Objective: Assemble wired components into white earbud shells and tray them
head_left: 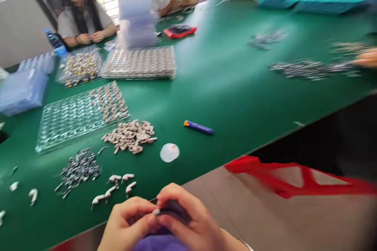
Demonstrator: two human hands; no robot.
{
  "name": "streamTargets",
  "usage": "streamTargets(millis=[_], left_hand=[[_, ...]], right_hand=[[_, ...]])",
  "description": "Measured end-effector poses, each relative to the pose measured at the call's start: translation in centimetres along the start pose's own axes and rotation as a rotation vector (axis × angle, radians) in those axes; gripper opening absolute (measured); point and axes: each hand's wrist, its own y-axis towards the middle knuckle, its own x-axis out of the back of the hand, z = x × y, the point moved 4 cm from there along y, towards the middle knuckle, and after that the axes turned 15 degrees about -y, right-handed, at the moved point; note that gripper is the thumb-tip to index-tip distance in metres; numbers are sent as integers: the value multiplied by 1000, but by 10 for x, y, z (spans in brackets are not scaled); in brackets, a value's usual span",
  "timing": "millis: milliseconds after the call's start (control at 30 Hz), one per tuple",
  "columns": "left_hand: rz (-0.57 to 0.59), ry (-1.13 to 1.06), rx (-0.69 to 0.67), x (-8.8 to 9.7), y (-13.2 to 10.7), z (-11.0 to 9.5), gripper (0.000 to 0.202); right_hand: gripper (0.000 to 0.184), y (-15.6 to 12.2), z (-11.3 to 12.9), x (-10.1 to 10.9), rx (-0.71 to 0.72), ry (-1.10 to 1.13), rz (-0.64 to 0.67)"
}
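Note:
At the table's near edge, my left hand (129, 221) pinches a small white piece (156, 212) between thumb and fingertips. Meeting it from the other side, my right hand (191, 219) is closed, its thumb and index finger close to the same piece; what they grip is too small and blurred to name. Several curved white earbud-like pieces (110, 191) lie on the table just beyond my left hand. Behind them are a pile of small dark metallic parts (81, 166) and a pile of beige earbud-shaped shells (131, 135).
A clear tray (73, 115), partly filled with beige shells, lies on the green table (224, 86). Near it are a white disc (169, 152) and a purple pen-like tool (198, 127). Stacked trays (138, 62) stand farther back. Two people sit opposite; another person's hand (366, 58) shows at right.

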Motion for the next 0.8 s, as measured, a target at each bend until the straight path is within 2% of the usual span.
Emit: streamTargets(millis=[133, 267, 400, 600, 800], left_hand=[[-107, -193, 81, 0, -5, 10, 33], [-165, -252, 113, -2, -8, 15, 36], [-164, -273, 127, -2, -9, 20, 37], [-156, -280, 131, 0, -8, 24, 37], [-138, -263, 133, -4, -8, 21, 38]], right_hand=[[17, -5, -7, -2, -92, 13, 33], [11, -4, -9, -4, -80, -25, 30], [11, -2, -7, -6, -59, -65, 38], [21, 0, -4, -7, -23, -53, 53], [15, 0, -8, -7, -135, 66, 154]])
